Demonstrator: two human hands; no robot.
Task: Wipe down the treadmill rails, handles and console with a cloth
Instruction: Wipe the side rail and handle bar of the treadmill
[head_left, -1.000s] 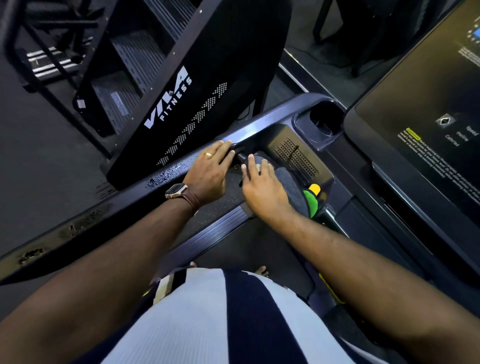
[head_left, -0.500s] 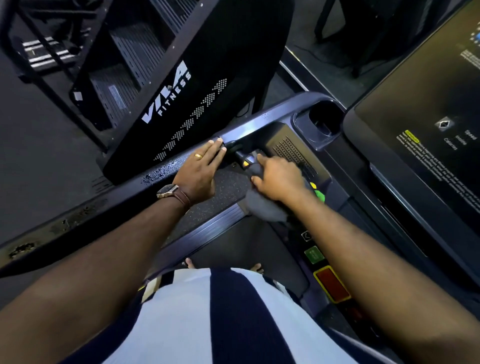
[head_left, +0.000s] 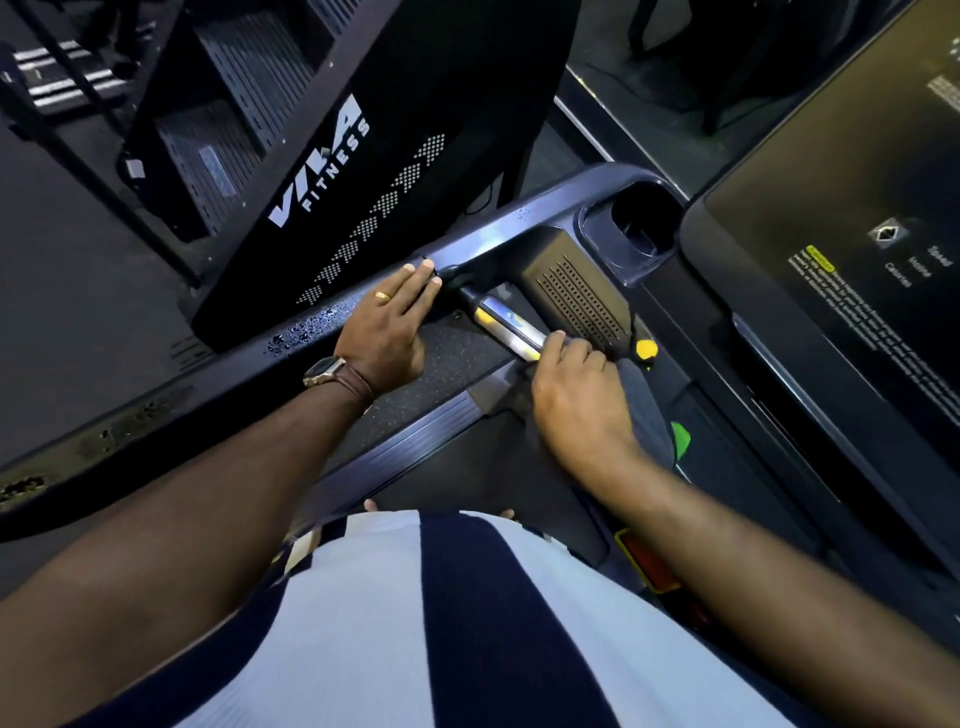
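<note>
Change: my right hand (head_left: 576, 410) has slid the cloth (head_left: 647, 410) down the handle (head_left: 506, 325) toward me, baring its metal plate; my left hand (head_left: 387, 332) has stayed on the rail (head_left: 218, 384).
Rail: a dark bar running along my left side. Droplets (head_left: 296, 338) sit on it just behind my left hand, so I judge that stretch still needs a pass.
Left hand: it lies flat on the rail, fingers straight and pressed together, holding nothing. It only steadies me.
Handle: a short bar of shiny metal with a yellow edge, angled from the rail down toward me. It is rigid and smooth, and probably slick where damp.
Right hand: the fingers curl over the near end of the handle, with the cloth bunched beneath the palm.
Cloth: grey and mostly hidden under my hand, with one fold showing beside my wrist. It looks light and limp, so it should wrap any curve. I judge it best held bunched in the palm, not by a corner.
Console (head_left: 831, 171): a dark screen at the far right, well apart from both hands. It is flat and likely delicate, so light pressure will suit it.
</note>
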